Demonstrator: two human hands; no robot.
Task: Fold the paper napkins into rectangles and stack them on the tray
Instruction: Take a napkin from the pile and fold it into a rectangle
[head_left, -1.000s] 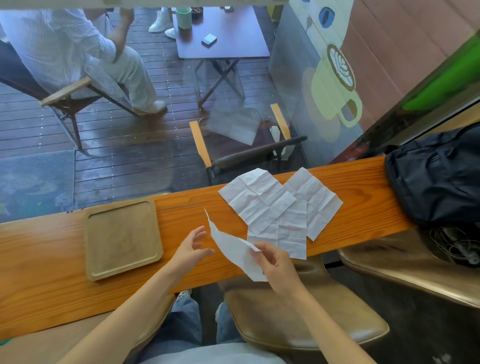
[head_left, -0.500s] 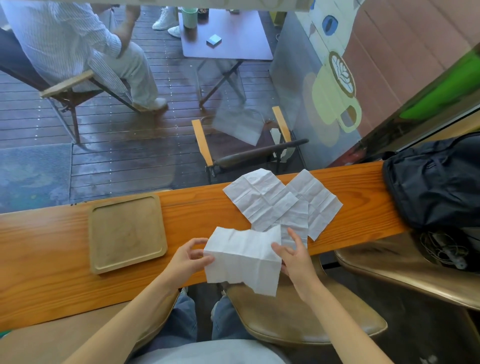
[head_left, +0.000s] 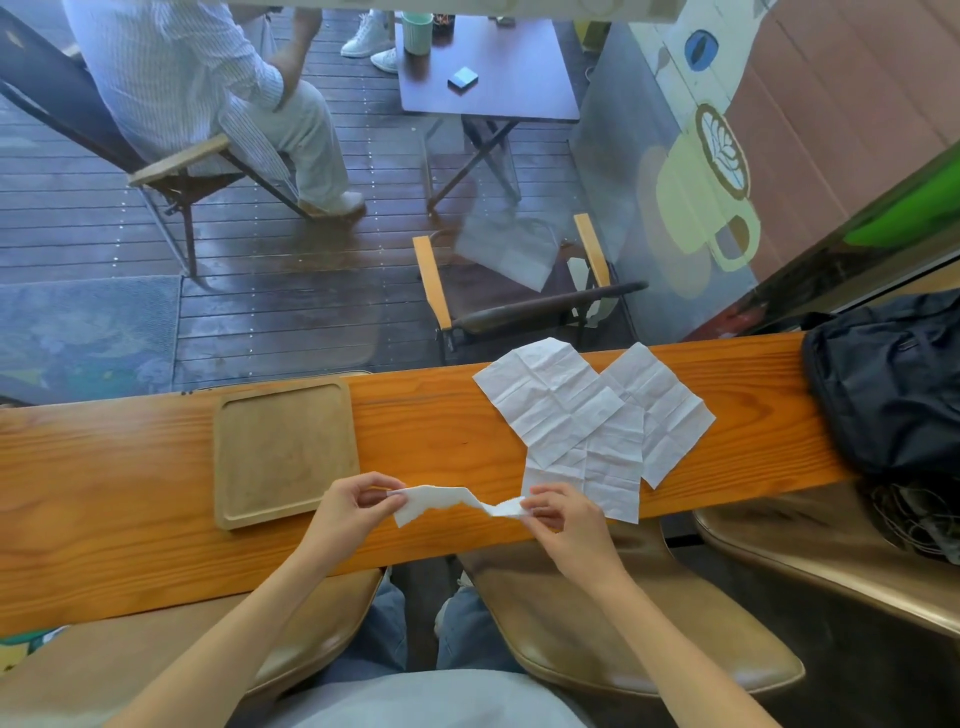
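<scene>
Both my hands hold one white paper napkin (head_left: 451, 503) just above the wooden counter (head_left: 447, 436), seen nearly edge-on as a wavy strip. My left hand (head_left: 353, 506) pinches its left end and my right hand (head_left: 558, 512) pinches its right end. Three unfolded, creased napkins (head_left: 582, 421) lie overlapping on the counter to the right, one hanging over the near edge beside my right hand. A shallow wooden tray (head_left: 283, 452) with nothing on it sits on the counter to the left, close to my left hand.
A black bag (head_left: 888, 384) rests on the counter's right end. Brown chair seats (head_left: 613, 618) stand below the near edge. A glass pane rises behind the counter; beyond it a person sits on a chair near a small table (head_left: 488, 67).
The napkin went from hanging in my right hand, to spread flat facing me between both hands, to held level and edge-on. The view shifted down slightly.
</scene>
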